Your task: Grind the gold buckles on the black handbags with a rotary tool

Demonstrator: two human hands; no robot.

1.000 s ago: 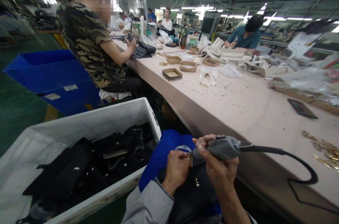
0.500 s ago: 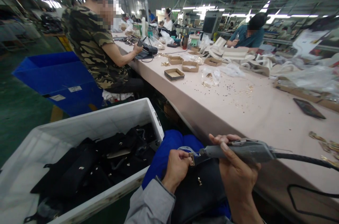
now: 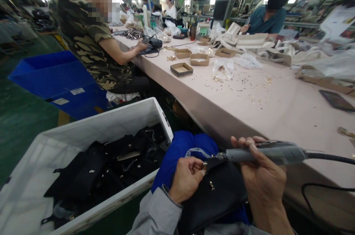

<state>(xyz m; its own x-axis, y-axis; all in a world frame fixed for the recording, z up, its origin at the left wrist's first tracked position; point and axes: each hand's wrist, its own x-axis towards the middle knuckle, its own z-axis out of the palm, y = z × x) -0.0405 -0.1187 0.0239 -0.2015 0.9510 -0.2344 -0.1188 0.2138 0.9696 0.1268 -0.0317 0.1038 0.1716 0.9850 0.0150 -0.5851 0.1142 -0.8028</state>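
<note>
On my lap lies a black bag (image 3: 219,196) with a small gold fitting (image 3: 212,185) on its face. My left hand (image 3: 187,177) is closed in a pinch on a gold metal clasp (image 3: 204,167) at the end of a black strap. My right hand (image 3: 262,175) is wrapped round a grey corded electric screwdriver (image 3: 266,153), held almost level. Its tip (image 3: 219,156) points left, a little to the right of the clasp and apart from it. Fingertips of the left hand partly hide the clasp.
A white crate (image 3: 111,124) of black bag pieces (image 3: 91,175) stands at left. Along the pink-topped table (image 3: 235,113) lie cardboard trays (image 3: 181,69), scattered small hardware and a phone (image 3: 337,100). A co-worker in camouflage (image 3: 83,39) sits beyond a blue bin (image 3: 55,83).
The screwdriver and my right hand have moved right, so its tip is farther from the clasp. My left hand keeps its pinch. The whole view has shifted slightly.
</note>
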